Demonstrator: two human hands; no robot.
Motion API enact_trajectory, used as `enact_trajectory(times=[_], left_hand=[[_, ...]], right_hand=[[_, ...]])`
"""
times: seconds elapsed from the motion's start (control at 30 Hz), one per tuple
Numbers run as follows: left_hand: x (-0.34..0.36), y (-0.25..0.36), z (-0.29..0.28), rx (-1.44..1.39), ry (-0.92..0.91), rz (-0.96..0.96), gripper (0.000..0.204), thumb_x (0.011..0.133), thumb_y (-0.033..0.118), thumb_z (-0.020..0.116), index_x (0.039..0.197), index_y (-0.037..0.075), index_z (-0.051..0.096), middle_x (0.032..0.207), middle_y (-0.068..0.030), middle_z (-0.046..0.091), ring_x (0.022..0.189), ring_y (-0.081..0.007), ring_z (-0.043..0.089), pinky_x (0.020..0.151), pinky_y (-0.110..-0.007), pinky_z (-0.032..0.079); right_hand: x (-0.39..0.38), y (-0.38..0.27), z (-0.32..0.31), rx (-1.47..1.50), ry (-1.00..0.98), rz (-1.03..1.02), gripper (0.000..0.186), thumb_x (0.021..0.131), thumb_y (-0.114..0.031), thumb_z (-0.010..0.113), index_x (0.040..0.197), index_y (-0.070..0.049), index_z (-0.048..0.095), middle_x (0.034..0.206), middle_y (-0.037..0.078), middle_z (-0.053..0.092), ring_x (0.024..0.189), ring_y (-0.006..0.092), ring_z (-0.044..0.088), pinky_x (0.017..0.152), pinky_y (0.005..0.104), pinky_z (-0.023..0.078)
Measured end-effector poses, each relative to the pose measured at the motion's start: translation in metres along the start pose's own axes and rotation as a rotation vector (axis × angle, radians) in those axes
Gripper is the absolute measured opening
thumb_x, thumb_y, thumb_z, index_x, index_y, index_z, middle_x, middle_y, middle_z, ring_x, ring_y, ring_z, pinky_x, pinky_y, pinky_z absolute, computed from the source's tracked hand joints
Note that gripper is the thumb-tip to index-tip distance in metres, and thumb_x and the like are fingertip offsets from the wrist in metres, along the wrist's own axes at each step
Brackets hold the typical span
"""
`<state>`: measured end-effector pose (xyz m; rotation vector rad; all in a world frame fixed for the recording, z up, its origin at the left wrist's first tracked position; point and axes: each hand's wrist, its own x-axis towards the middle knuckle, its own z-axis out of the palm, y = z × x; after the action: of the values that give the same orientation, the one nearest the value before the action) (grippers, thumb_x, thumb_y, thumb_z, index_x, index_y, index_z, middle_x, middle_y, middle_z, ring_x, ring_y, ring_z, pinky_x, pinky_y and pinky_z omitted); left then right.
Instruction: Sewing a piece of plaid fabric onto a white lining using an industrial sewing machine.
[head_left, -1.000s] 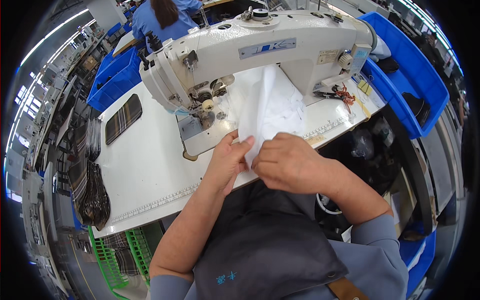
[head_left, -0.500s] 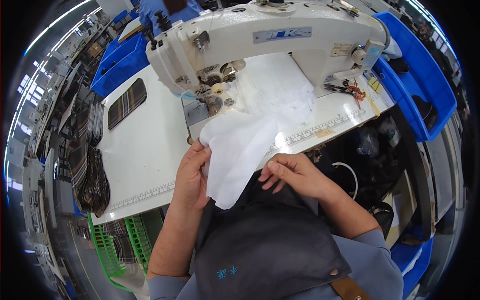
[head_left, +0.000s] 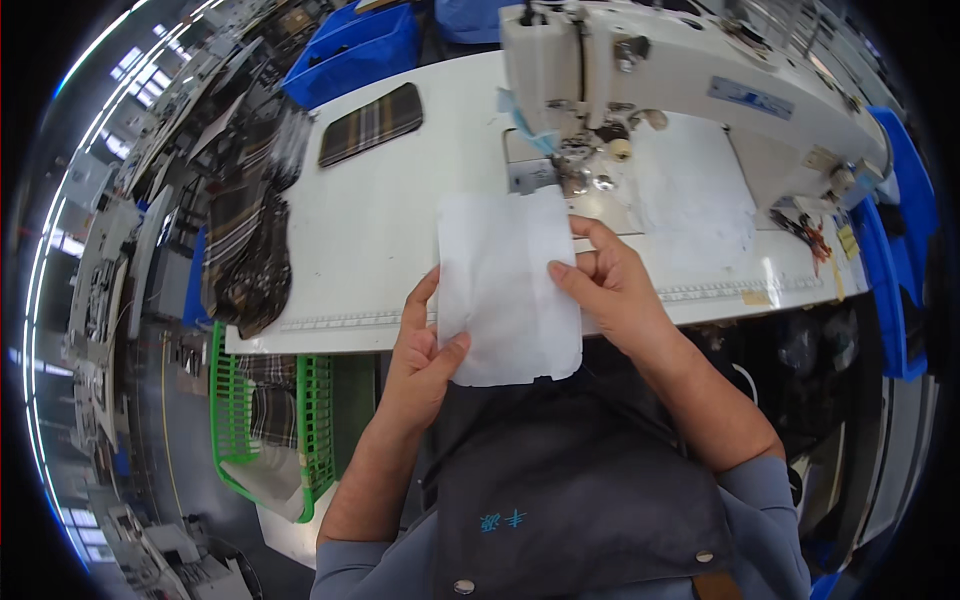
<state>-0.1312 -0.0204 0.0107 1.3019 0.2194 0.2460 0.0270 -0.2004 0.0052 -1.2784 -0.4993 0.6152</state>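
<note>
Between my two hands a white fabric piece [head_left: 508, 290] is held up flat, roughly rectangular with small notches along its edges. My left hand [head_left: 425, 355] pinches its lower left edge, thumb on the front and fingers behind. At the upper right edge my right hand [head_left: 605, 280] grips it the same way. Just beyond the piece stands a white sewing machine [head_left: 660, 80], its needle area close to the fabric's top edge. More white fabric pieces [head_left: 695, 190] lie on the machine bed under the arm.
Plaid fabric pieces [head_left: 245, 260] hang stacked over the table's left edge. A plaid panel [head_left: 372, 124] lies on the white table [head_left: 400, 220]. Blue bins [head_left: 355, 55] stand behind and at the right. A green basket [head_left: 318, 430] sits below; snips [head_left: 795, 228] rest near the machine base.
The white fabric piece has come away from the needle area and is spread flat. My right hand, empty before, now grips it. The view has shifted left.
</note>
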Motion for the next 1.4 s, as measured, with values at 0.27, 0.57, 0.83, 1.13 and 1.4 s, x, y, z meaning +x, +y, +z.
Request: enact_trajectory(times=[0.27,0.57,0.83,1.13,1.4], left_hand=[[-0.016,-0.007,-0.045,0.298,-0.075,0.018,0.076,0.096,-0.013,0.047,0.165,0.01,0.023,0.165,-0.0137,0.036,0.108,-0.0141,0.068,0.077,-0.024,0.055],[0.0,0.085,-0.119,1.084,0.74,0.562,0.034,0.091,0.006,0.075,0.125,0.004,0.069,0.113,-0.0026,0.072,0.076,-0.0047,0.062,0.068,-0.02,0.045],[0.023,0.152,-0.204,1.256,0.874,0.206,0.024,0.086,0.027,0.081,0.092,0.004,0.08,0.095,-0.0112,0.076,0.088,-0.0263,0.073,0.08,-0.037,0.056],[0.052,0.173,-0.219,1.355,0.9,0.087,0.023,0.078,0.026,0.079,0.087,0.006,0.081,0.08,-0.0097,0.076,0.077,-0.0199,0.074,0.075,-0.033,0.055],[0.053,0.168,-0.167,1.824,0.809,1.121,0.007,0.091,0.015,0.074,0.097,0.011,0.075,0.08,-0.0078,0.068,0.068,-0.0279,0.066,0.061,-0.036,0.049]], right_hand=[[-0.001,0.008,0.009,-0.367,0.057,-0.094,0.071,0.095,0.0,0.06,0.159,-0.005,0.029,0.084,0.008,0.07,0.067,0.0066,0.06,0.063,0.0248,0.048],[0.003,0.004,-0.013,-0.535,0.056,-0.051,0.053,0.09,0.003,0.06,0.143,-0.004,0.055,0.088,0.006,0.063,0.061,0.0057,0.049,0.058,0.0261,0.044],[0.003,0.015,-0.012,-0.561,0.086,-0.153,0.03,0.089,-0.004,0.071,0.119,-0.003,0.069,0.073,-0.003,0.05,0.062,0.0057,0.039,0.056,0.0232,0.034],[0.001,0.017,-0.009,-0.525,0.105,-0.217,0.031,0.088,0.0,0.069,0.119,-0.002,0.068,0.078,-0.002,0.054,0.065,0.0068,0.041,0.059,0.0234,0.038],[-0.002,0.005,-0.01,-0.62,0.061,-0.165,0.028,0.088,-0.001,0.069,0.116,-0.002,0.07,0.089,0.002,0.063,0.068,0.0073,0.047,0.061,0.0239,0.041]])
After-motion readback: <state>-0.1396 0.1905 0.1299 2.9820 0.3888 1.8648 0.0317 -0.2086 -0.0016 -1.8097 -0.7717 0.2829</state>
